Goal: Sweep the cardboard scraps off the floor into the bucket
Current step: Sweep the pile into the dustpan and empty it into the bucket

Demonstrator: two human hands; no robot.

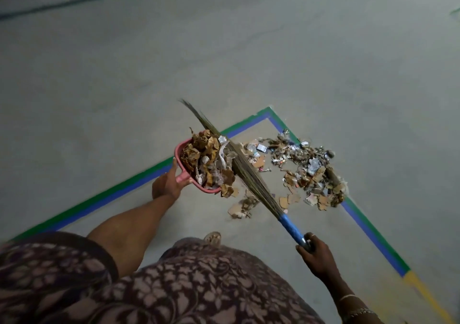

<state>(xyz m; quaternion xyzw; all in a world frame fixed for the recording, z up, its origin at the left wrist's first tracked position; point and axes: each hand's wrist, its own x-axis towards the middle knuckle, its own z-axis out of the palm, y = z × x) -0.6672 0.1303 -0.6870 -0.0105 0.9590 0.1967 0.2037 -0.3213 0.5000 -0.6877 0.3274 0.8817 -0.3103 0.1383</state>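
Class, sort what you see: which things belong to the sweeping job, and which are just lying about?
Job: broom, gripped by the right hand; pink dustpan, heaped full, held by the left hand; cardboard scraps on the floor. No bucket in view.
Just there: green-and-blue floor tape; yellow tape; sandal.

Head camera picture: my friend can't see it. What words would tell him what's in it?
Looking down, a person's left hand holds a pink dustpan heaped with cardboard scraps, while the right hand grips the blue handle of a broom whose bristles lie against its load. More scraps lie on the grey floor inside a corner of green and blue tape.
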